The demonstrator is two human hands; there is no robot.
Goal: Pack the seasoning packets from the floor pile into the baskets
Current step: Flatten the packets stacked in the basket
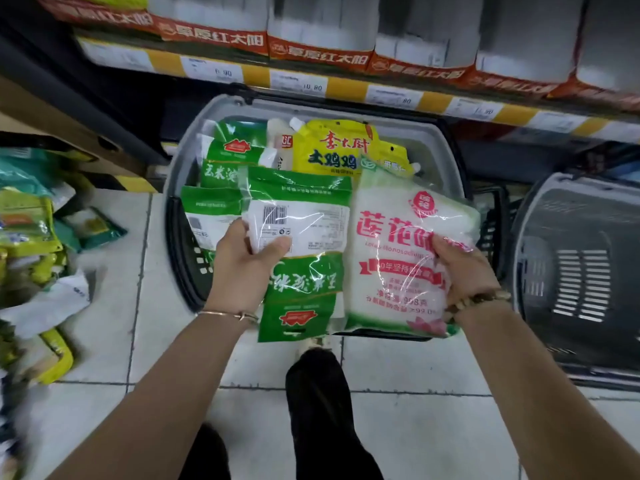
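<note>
My left hand (246,263) grips a green and white starch packet (304,237) with its barcode side up, held over the near edge of a grey basket (188,150). My right hand (464,271) grips a white packet with pink lettering (398,237), side by side with the green one. Inside the basket lie more green and white packets (228,157) at the left and a yellow spouted pouch (334,150) at the back. The floor pile of packets (31,230) spreads along the left edge of the view.
A second grey basket (575,265) with a slotted bottom stands on the floor at the right. Behind the baskets runs a store shelf (346,86) with price tags and red boxes. My legs (322,403) stand on white floor tiles below the held packets.
</note>
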